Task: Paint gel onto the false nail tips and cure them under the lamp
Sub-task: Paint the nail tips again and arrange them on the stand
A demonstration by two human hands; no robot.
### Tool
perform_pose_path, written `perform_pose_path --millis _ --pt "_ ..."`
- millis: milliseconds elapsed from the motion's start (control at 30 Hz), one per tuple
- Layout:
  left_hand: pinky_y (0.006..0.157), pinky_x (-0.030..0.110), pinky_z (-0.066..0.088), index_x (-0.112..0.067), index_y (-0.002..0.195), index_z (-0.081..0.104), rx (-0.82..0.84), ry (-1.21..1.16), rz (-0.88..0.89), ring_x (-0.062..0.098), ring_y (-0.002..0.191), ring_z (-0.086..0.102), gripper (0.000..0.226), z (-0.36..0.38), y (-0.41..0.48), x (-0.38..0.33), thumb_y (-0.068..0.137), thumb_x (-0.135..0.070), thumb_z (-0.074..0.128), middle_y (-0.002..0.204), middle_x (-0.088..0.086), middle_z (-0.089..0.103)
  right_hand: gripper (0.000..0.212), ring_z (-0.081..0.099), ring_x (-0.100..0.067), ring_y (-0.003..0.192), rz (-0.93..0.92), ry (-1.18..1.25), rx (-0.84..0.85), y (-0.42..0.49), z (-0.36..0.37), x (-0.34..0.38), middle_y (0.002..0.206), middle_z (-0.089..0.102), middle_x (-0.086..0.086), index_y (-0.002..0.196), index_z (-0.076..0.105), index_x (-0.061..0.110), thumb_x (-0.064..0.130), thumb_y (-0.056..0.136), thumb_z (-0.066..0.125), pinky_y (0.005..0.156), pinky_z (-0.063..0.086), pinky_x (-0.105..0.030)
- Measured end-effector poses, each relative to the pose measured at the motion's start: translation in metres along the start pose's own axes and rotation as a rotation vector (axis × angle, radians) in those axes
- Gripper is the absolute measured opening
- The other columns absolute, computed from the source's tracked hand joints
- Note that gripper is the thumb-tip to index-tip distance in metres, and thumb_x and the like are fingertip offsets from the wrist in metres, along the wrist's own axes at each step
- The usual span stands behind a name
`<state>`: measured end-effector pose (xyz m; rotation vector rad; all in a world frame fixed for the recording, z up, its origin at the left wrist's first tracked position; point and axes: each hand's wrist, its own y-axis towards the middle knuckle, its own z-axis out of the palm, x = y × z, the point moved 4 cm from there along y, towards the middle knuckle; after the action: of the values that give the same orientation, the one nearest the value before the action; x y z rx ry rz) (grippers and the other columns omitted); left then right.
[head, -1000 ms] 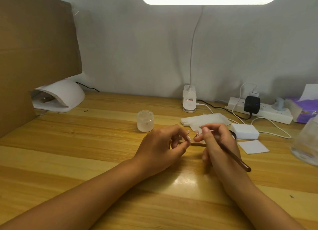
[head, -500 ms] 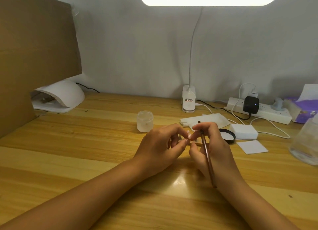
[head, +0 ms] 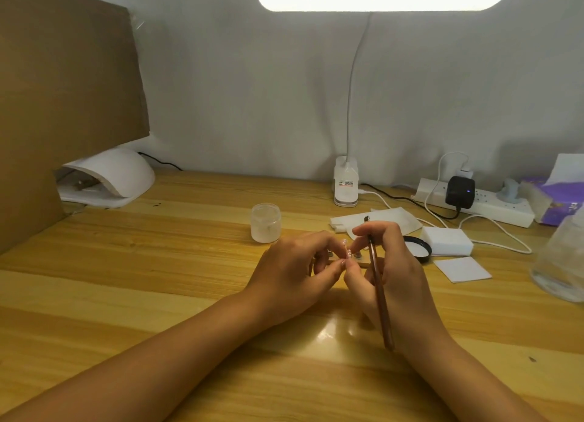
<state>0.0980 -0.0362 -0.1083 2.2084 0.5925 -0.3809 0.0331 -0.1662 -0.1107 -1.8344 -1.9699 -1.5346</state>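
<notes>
The tips point(head: 347, 253) were just right of the jar point(head: 265, 222), between the two hands and a little above the desk point(head: 158, 263). The left hand point(head: 294, 273) had its fingers point(head: 333, 267) curled in, thumb and forefinger pinched on the tips or on their small mount; which of the two was too small to tell. The right hand point(head: 395, 273) had its fingers point(head: 376, 232) clamped on the brush point(head: 379, 295), the brown handle lying back toward the person and the far end poking up past the knuckles, off the tips.

The tips looked light, thin, stiff and glossy. They would probably be slippery and easy to flick away, and any wet gel would smear at a touch. The safer hold seemed to be by the edges or the mount beneath, never the painted face.

The lamp point(head: 110, 176) stood well left of the jar and farther back, against a cardboard sheet point(head: 63, 105). Right of the jar, past the hands, lay a black lid point(head: 417, 248), a white block point(head: 447, 240) and a square pad point(head: 463, 268), with wipes point(head: 395, 218) behind them. A power strip point(head: 474, 202), loose cables and a clear cup point(head: 562, 257) sat farther right. The jar itself stood nearest the way to the lamp — a low carry leftward could clip it
</notes>
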Motion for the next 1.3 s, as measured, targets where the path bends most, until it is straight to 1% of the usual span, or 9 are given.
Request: perform_pose_path --millis 233,400,533,633,733,933,1067,1167,1300 --pt "0.054 0.020 0.038 -0.022 0.108 0.060 -0.208 0.080 -0.108 0.008 0.065 0.047 0.026 -0.010 0.000 0.003 0.083 -0.028 0.060 0.077 -0.013 0.047 0.038 0.059 -0.009 0.063 0.038 -0.004 -0.006 0.001 -0.001 -0.003 0.093 0.057 0.014 0.112 0.046 0.025 0.014 0.084 0.070 0.063 0.055 -0.044" --pt "0.086 0.028 0.036 -0.020 0.119 0.052 -0.419 0.158 -0.271 0.011 0.100 0.043 0.042 -0.026 0.003 0.024 0.080 -0.028 0.066 0.110 -0.008 0.045 0.035 0.058 -0.007 0.071 0.058 -0.086 0.073 -0.001 0.003 -0.007 0.095 0.057 0.015 0.114 0.046 0.025 0.021 0.087 0.067 0.067 0.055 -0.041" --pt "0.094 0.031 0.024 -0.023 0.129 0.044 -0.517 0.164 -0.521 0.017 0.119 0.038 0.062 -0.040 0.002 0.050 0.077 -0.029 0.077 0.126 -0.004 0.038 0.034 0.059 -0.005 0.076 0.035 -0.178 0.087 -0.003 0.005 -0.008 0.098 0.058 0.016 0.111 0.040 0.034 0.029 0.089 0.065 0.067 0.055 -0.033" --pt "0.101 0.036 0.025 -0.023 0.134 0.037 -0.488 0.132 -0.658 0.021 0.126 0.036 0.077 -0.043 -0.001 0.065 0.073 -0.038 0.080 0.135 0.001 0.039 0.033 0.063 -0.009 0.083 0.043 -0.228 0.099 -0.004 0.004 -0.008 0.099 0.059 0.016 0.112 0.040 0.032 0.028 0.089 0.064 0.068 0.056 -0.035" --pt "0.106 0.039 0.026 -0.024 0.138 0.028 -0.349 0.085 -0.788 0.024 0.128 0.039 0.092 -0.038 -0.002 0.074 0.067 -0.047 0.081 0.139 0.002 0.041 0.031 0.063 -0.010 0.084 0.040 -0.275 0.111 -0.005 0.004 -0.006 0.098 0.058 0.016 0.113 0.042 0.029 0.027 0.089 0.062 0.066 0.056 -0.038" --pt "0.106 0.040 0.027 -0.027 0.136 0.022 -0.185 0.116 -0.850 0.026 0.117 0.050 0.080 -0.031 -0.001 0.077 0.078 -0.039 0.076 0.110 -0.007 0.052 0.033 0.059 -0.009 0.078 0.058 -0.346 0.150 -0.006 0.003 -0.005 0.097 0.054 0.017 0.115 0.040 0.029 0.028 0.089 0.061 0.065 0.054 -0.036" --pt "0.105 0.043 0.040 -0.025 0.127 0.034 -0.249 0.063 -0.874 0.025 0.112 0.054 0.065 -0.033 -0.001 0.077 0.079 -0.036 0.075 0.110 -0.009 0.055 0.037 0.059 -0.010 0.082 0.078 -0.349 0.176 -0.006 0.003 -0.004 0.101 0.054 0.015 0.117 0.038 0.031 0.028 0.088 0.061 0.068 0.055 -0.036" --pt "0.091 0.039 0.050 -0.023 0.125 0.037 -0.347 -0.035 -0.883 0.025 0.103 0.059 0.063 -0.035 -0.003 0.076 0.077 -0.031 0.078 0.116 -0.004 0.060 0.039 0.060 -0.011 0.082 0.099 -0.320 0.171 -0.007 0.003 -0.003 0.100 0.054 0.013 0.115 0.037 0.030 0.028 0.085 0.062 0.067 0.056 -0.038" --pt "0.076 0.029 0.046 -0.021 0.124 0.038 -0.424 -0.058 -0.896 0.023 0.099 0.059 0.064 -0.038 -0.007 0.071 0.075 -0.030 0.078 0.115 -0.004 0.061 0.042 0.057 -0.007 0.075 0.093 -0.273 0.120 -0.006 -0.003 -0.002 0.099 0.054 0.011 0.112 0.036 0.031 0.029 0.084 0.067 0.060 0.051 -0.027"
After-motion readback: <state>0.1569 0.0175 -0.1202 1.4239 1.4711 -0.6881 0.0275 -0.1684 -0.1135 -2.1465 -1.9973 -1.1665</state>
